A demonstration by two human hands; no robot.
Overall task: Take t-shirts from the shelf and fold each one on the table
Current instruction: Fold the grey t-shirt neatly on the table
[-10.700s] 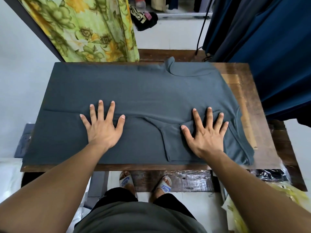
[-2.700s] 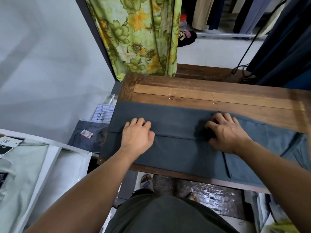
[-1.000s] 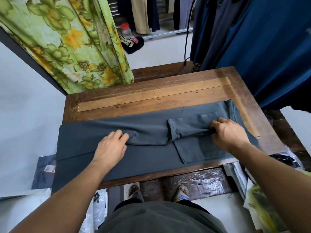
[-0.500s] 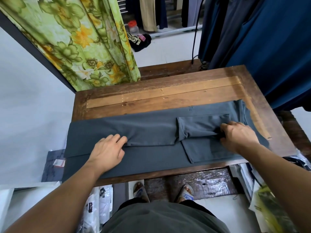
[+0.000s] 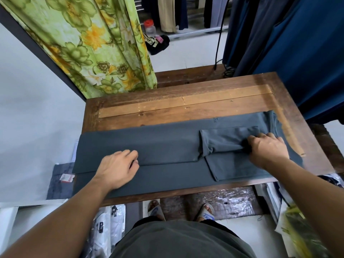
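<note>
floral curtain (image 5: 89,43) (green), pale wall (image 5: 28,108), wooden table (image 5: 186,103)

I take this for a small clothing shop or its stockroom. Dark blue garments (image 5: 297,43) hang on my right, more clothes hang along a metal rail (image 5: 197,32) at the back, white plastic-bagged shirts (image 5: 109,222) lie on the floor, and a worn brown wooden table (image 5: 186,108) stands beside a green floral curtain (image 5: 96,43).
</note>
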